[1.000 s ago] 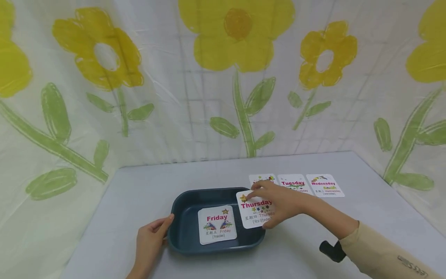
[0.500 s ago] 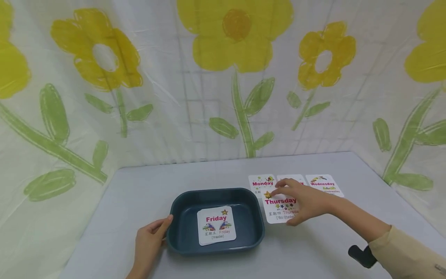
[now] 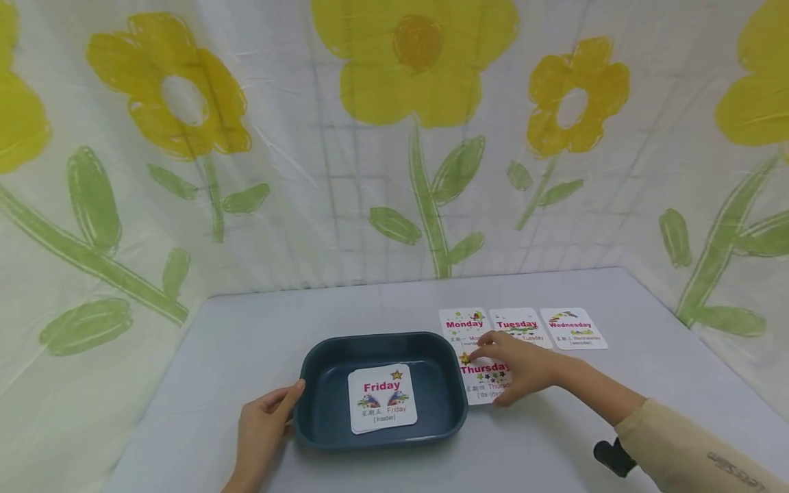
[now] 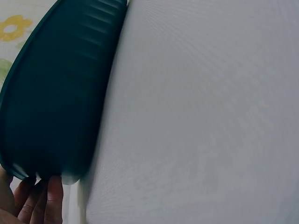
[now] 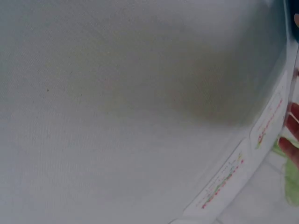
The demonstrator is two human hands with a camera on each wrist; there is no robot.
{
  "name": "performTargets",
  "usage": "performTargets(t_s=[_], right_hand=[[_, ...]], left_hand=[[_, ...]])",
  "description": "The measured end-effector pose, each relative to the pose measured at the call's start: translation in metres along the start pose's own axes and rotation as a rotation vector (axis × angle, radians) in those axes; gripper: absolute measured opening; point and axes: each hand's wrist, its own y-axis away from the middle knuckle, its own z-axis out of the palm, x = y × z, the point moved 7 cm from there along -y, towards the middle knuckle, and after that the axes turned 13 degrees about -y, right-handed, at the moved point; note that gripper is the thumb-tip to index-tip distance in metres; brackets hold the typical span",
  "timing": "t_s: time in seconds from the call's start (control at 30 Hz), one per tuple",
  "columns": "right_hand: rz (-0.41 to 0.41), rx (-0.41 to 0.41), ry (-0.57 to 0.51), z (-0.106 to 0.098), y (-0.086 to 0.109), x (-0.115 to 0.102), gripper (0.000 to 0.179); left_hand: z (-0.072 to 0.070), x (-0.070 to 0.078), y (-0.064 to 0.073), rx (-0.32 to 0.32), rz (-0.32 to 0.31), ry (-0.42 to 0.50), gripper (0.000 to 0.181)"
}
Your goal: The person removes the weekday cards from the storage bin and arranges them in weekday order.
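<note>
A dark teal tray (image 3: 437, 390) stands on the table in the head view. My left hand (image 3: 266, 418) grips its left end, thumb on the rim and fingers against the outer wall, as the left wrist view also shows. Inside the tray lies a small stack of cards with the Friday card (image 3: 383, 398) on top. Just right of the tray, my right hand (image 3: 524, 366) holds the Thursday card (image 3: 482, 383) by its edges, thumb at the bottom and fingers at the top. The hand hides the card's right side. The card sits below the Monday card (image 3: 464, 326), close beside the tray's rim.
The Tuesday card (image 3: 516, 322) and Wednesday card (image 3: 573, 329) lie in a row right of Monday. A flower-painted curtain (image 3: 296, 226) hangs behind the table (image 3: 259, 335). A black object (image 3: 614, 457) shows under the right sleeve.
My right hand has carried the Thursday card from over the tray's right end out to the right, then slightly left and down, below Monday. My left hand stays on the tray.
</note>
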Motion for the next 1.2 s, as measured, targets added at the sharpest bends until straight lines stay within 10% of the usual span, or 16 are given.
performTargets(t_s=[1.2], right_hand=[[0.039,-0.01,0.031,0.014,-0.014,0.011,0.066]], left_hand=[[-0.001,0.002,0.001,-0.002,0.013,0.022,0.068]])
